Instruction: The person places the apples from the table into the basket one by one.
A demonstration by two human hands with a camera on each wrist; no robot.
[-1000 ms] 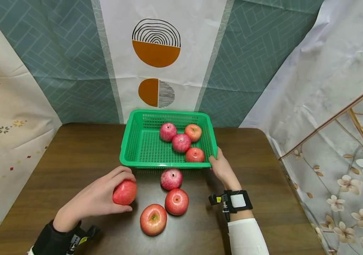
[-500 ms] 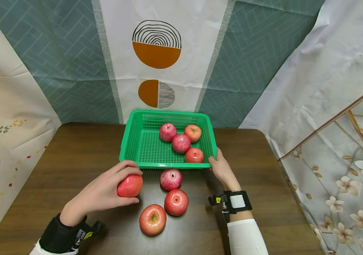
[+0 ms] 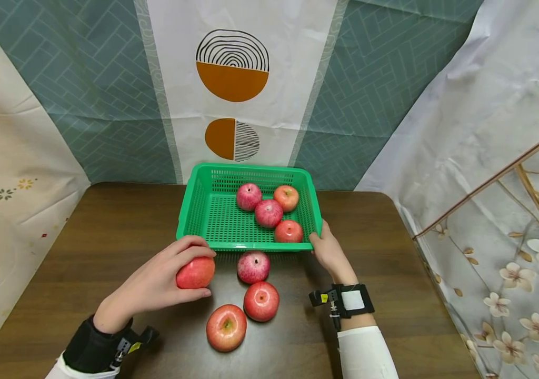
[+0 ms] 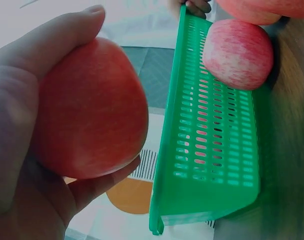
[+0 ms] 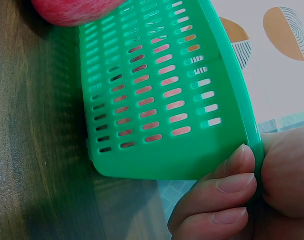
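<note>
Gripping apple (image 3: 196, 273), basket rim (image 3: 246, 246) (seemingly apart)

A brown wooden table (image 3: 392, 273) is stretching across the lower part of the head view. Behind it a cloth backdrop (image 3: 288, 63) is hanging, its white middle strip running between teal panels (image 3: 103, 105) and showing an upper round design (image 3: 232, 84) and a lower round design (image 3: 222, 138), both partly orange. A cream cloth (image 3: 9, 158) with small flowers is lining the left, and a pale cloth (image 3: 463, 131) is draping the right, displaying white blossoms (image 3: 518, 273).
</note>
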